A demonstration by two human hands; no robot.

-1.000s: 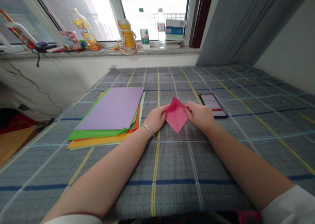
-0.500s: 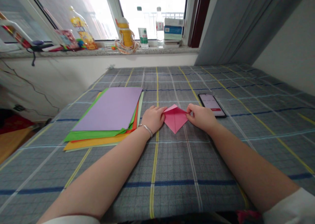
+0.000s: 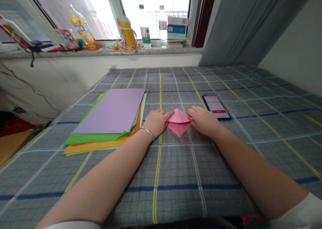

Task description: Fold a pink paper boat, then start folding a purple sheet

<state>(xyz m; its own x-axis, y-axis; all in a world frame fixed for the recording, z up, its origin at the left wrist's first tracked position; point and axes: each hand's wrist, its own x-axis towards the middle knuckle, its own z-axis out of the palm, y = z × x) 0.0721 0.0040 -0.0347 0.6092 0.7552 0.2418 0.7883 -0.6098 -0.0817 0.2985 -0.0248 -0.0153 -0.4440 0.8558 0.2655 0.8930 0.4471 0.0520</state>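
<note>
Blue-checked bed (image 3: 176,170) carries everything here. Nearest, a folded pink paper (image 3: 178,125) lies flat near the bed's middle, one point aimed at the near edge. The left hand (image 3: 158,122) has an open grip, fingers extended against one side (a thin silver bracelet (image 3: 148,133) circles that wrist). The right hand (image 3: 203,120) is half-curled at the other side; whether it pinches, I cannot tell. Together they seem placed to keep the paper from sliding. Left of it sits a stack of coloured paper (image 3: 108,111), lilac on top; right, a lit phone (image 3: 216,107). Beyond, a water bottle (image 3: 163,24) stands on the window sill (image 3: 100,52).
</note>
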